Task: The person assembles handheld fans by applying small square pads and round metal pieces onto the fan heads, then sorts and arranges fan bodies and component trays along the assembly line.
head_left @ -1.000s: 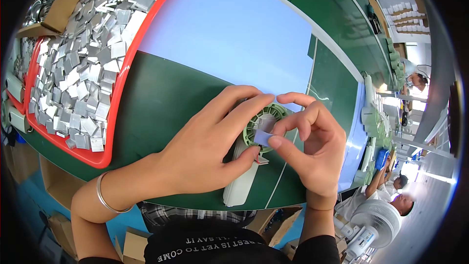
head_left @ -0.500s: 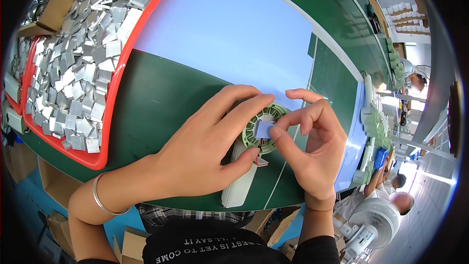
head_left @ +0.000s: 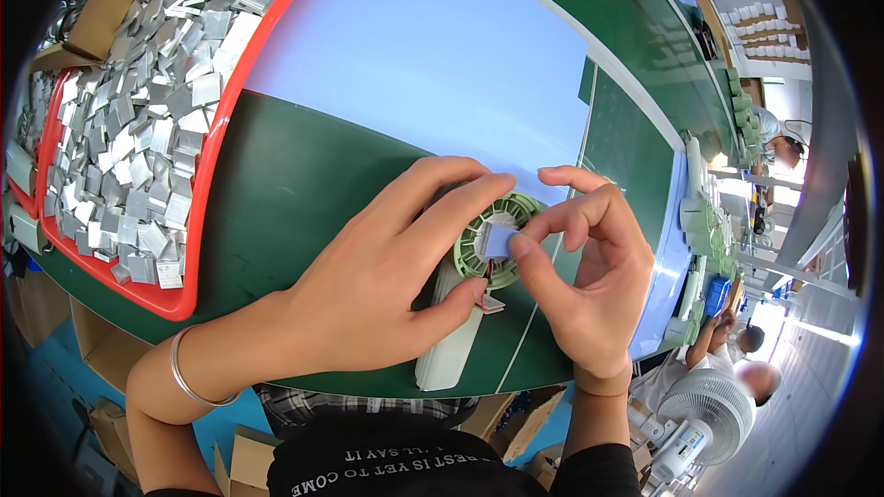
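A round green slotted housing (head_left: 470,256) sits at the middle of the bench, with a pale handle-like body (head_left: 449,350) running down from it toward me. My left hand (head_left: 396,262) is wrapped round the housing from the left, fingers over its far rim and thumb at its near side. Between thumb and forefinger, my right hand (head_left: 589,276) pinches a small blue-grey square pad (head_left: 500,241) over the centre of the housing. Whether the pad touches the inside cannot be made out. Red wire shows at the housing's lower edge.
A red tray (head_left: 207,193) heaped with small silvery metal blocks (head_left: 138,166) stands at the left. A large light-blue sheet (head_left: 424,46) covers the far bench. Several green housings (head_left: 695,221) line the right side, near a white fan (head_left: 704,414). Co-workers sit beyond.
The view has shifted very slightly, the tray appearing a little further left. Both hands keep nearly the same hold, and the pad stays over the housing.
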Tool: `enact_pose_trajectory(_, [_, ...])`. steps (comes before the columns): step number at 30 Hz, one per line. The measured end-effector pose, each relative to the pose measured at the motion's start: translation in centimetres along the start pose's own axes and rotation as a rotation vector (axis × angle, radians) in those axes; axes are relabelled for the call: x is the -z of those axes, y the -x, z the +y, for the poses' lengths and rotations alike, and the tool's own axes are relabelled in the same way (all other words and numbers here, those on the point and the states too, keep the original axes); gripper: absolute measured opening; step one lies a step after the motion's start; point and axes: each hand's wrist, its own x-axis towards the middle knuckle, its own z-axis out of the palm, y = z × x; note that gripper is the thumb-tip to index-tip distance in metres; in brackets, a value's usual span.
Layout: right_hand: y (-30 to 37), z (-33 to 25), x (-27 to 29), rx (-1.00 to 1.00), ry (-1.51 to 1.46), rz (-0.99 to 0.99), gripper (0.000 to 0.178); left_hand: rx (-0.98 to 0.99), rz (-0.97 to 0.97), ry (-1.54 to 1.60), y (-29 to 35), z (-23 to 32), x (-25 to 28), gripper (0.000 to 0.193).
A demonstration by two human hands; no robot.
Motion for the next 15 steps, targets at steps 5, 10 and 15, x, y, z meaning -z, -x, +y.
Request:
enact_pose_trajectory(5, [-0.2,-0.2,0.6,0.177,0.213,-0.062,0.028,-0.012,-0.02,0.008,-0.5,0.5,0.5,0.065])
enact_pose_trajectory(10, [-0.1,0.0,1.3,0.282,0.286,-0.054,0.028,-0.015,-0.013,-0.224,-0.8,1.1,0.0,0.064])
enact_pose_trajectory(15, [0.8,2.0,4.3,0.292,0.178,0.144,0.033,0.087,-0.064,-0.188,-0.2,0.4,0.3,0.064])
